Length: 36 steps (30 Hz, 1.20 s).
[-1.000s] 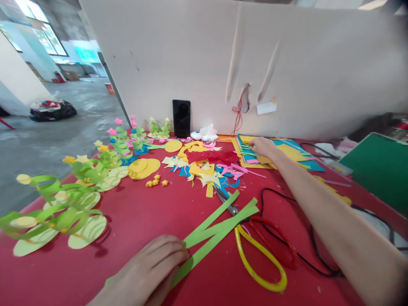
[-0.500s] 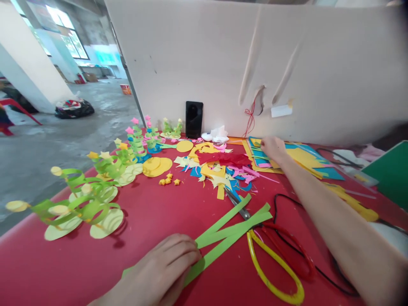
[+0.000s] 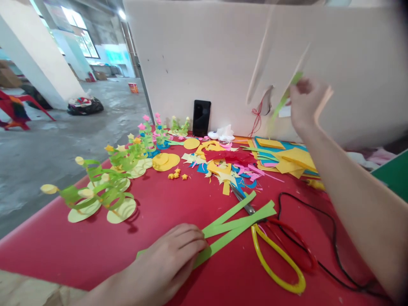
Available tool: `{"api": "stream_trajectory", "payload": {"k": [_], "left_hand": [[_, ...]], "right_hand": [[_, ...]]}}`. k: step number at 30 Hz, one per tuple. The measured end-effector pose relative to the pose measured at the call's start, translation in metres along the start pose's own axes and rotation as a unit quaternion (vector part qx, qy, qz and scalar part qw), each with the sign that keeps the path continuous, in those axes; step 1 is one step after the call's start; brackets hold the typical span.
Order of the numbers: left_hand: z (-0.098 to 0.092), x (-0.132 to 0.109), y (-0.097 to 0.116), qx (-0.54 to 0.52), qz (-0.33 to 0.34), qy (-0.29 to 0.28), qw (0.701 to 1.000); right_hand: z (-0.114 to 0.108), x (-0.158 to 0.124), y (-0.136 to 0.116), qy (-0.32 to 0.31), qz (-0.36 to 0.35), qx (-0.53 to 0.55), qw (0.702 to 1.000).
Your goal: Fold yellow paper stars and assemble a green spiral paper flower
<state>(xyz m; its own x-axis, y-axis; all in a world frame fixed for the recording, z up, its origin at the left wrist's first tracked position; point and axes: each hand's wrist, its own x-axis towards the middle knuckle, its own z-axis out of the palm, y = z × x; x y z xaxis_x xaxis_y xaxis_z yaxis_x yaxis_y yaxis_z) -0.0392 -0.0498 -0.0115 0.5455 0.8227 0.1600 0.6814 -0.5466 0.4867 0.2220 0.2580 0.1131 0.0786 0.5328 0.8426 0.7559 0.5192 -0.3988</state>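
Green paper strip (image 3: 283, 100), motion-blurred, in right hand (image 3: 306, 104) mid-air.

Head-worn view, forward and down, close over the red table (image 3: 95, 250)

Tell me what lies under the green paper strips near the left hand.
Scissors lie under the green strips: blades show behind, yellow and red handles in front. Their pivot is covered.

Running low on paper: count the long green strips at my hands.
4. Three green strips lie fanned on the table under the left hand; one blurred strip hangs from the right hand. Others may hide among the scraps.
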Motion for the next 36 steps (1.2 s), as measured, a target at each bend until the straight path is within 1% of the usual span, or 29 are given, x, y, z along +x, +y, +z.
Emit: {"api": "stream_trajectory", "payload": {"k": [1, 2, 4, 6, 8, 10, 11, 12, 14, 15, 16, 17, 18, 20, 21, 22, 23, 24, 25, 26, 27, 28, 29, 30, 31, 32, 33, 35, 36], "left_hand": [[0.0, 0.0, -0.001, -0.005, -0.003, 0.002, 1.0], [0.0, -0.001, -0.001, -0.009, -0.004, 0.005, 1.0], [0.001, -0.003, -0.003, -0.018, -0.013, 0.034, 0.999], [0.0, -0.004, -0.004, -0.03, -0.043, 0.109, 0.993], [-0.001, -0.003, -0.005, -0.074, -0.086, 0.209, 0.971], [-0.004, 0.0, -0.008, -0.177, -0.125, 0.292, 0.932], [-0.006, 0.002, -0.01, -0.253, -0.144, 0.318, 0.902], [-0.008, 0.004, -0.012, -0.332, -0.159, 0.33, 0.869], [-0.013, 0.009, -0.016, -0.464, -0.161, 0.323, 0.809], [-0.016, 0.011, -0.018, -0.492, -0.164, 0.301, 0.8], [-0.017, 0.011, -0.019, -0.487, -0.17, 0.286, 0.807], [-0.018, 0.011, -0.02, -0.456, -0.169, 0.261, 0.834], [-0.018, 0.01, -0.02, -0.4, -0.169, 0.236, 0.869], [-0.014, 0.008, -0.019, -0.242, -0.152, 0.184, 0.941], [-0.011, 0.006, -0.018, -0.16, -0.136, 0.158, 0.965], [-0.008, 0.005, -0.018, -0.091, -0.117, 0.132, 0.98], [-0.005, 0.004, -0.017, -0.04, -0.096, 0.108, 0.989], [-0.003, 0.004, -0.017, -0.005, -0.076, 0.09, 0.993], [-0.001, 0.004, -0.017, 0.016, -0.06, 0.077, 0.995], [0.001, 0.005, -0.017, 0.029, -0.049, 0.069, 0.996], [0.001, 0.005, -0.016, 0.036, -0.042, 0.065, 0.996], [0.002, 0.005, -0.015, 0.041, -0.037, 0.065, 0.996], [0.001, 0.005, -0.014, 0.043, -0.032, 0.065, 0.996], [0.001, 0.004, -0.011, 0.044, -0.028, 0.064, 0.997], [0.0, 0.004, -0.009, 0.045, -0.019, 0.063, 0.997], [0.0, 0.003, -0.006, 0.046, -0.01, 0.056, 0.997], [0.0, 0.003, -0.004, 0.048, -0.003, 0.046, 0.998], [0.0, 0.001, 0.001, 0.056, 0.01, 0.023, 0.998], [0.0, 0.001, 0.003, 0.061, 0.014, 0.013, 0.998]], "right_hand": [[-0.009, 0.001, -0.02, 0.034, 0.005, 0.077, 0.996], [-0.019, -0.001, -0.042, 0.043, -0.006, 0.157, 0.987], [-0.043, -0.014, -0.09, 0.032, -0.057, 0.284, 0.957], [-0.067, -0.032, -0.131, -0.016, -0.056, 0.356, 0.933], [-0.087, -0.048, -0.157, -0.079, -0.048, 0.42, 0.903], [-0.099, -0.06, -0.166, -0.114, 0.029, 0.457, 0.882], [-0.103, -0.065, -0.165, -0.123, 0.079, 0.466, 0.873], [-0.105, -0.069, -0.161, -0.127, 0.126, 0.468, 0.865], [-0.106, -0.083, -0.147, -0.144, 0.209, 0.45, 0.856], [-0.105, -0.092, -0.138, -0.16, 0.239, 0.436, 0.853], [-0.103, -0.103, -0.129, -0.184, 0.264, 0.415, 0.851], [-0.102, -0.116, -0.12, -0.206, 0.294, 0.394, 0.846], [-0.101, -0.13, -0.11, -0.215, 0.318, 0.377, 0.843], [-0.102, -0.157, -0.09, -0.254, 0.362, 0.343, 0.829], [-0.103, -0.169, -0.08, -0.27, 0.376, 0.311, 0.83], [-0.106, -0.179, -0.071, -0.302, 0.383, 0.252, 0.836], [-0.109, -0.186, -0.063, -0.358, 0.386, 0.157, 0.836], [-0.113, -0.19, -0.059, -0.415, 0.365, 0.041, 0.833], [-0.117, -0.19, -0.057, -0.449, 0.32, -0.071, 0.831], [-0.119, -0.187, -0.059, -0.459, 0.261, -0.171, 0.832], [-0.12, -0.182, -0.064, -0.447, 0.2, -0.243, 0.837], [-0.118, -0.175, -0.073, -0.431, 0.149, -0.28, 0.845], [-0.112, -0.168, -0.084, -0.422, 0.113, -0.284, 0.854], [-0.102, -0.16, -0.096, -0.424, 0.086, -0.264, 0.862], [-0.088, -0.153, -0.109, -0.43, 0.06, -0.224, 0.873], [-0.071, -0.147, -0.121, -0.438, 0.029, -0.162, 0.884], [-0.05, -0.143, -0.131, -0.454, -0.003, -0.099, 0.885], [-0.002, -0.14, -0.149, -0.496, -0.078, -0.005, 0.865], [0.023, -0.14, -0.156, -0.501, -0.12, 0.019, 0.857]]}}
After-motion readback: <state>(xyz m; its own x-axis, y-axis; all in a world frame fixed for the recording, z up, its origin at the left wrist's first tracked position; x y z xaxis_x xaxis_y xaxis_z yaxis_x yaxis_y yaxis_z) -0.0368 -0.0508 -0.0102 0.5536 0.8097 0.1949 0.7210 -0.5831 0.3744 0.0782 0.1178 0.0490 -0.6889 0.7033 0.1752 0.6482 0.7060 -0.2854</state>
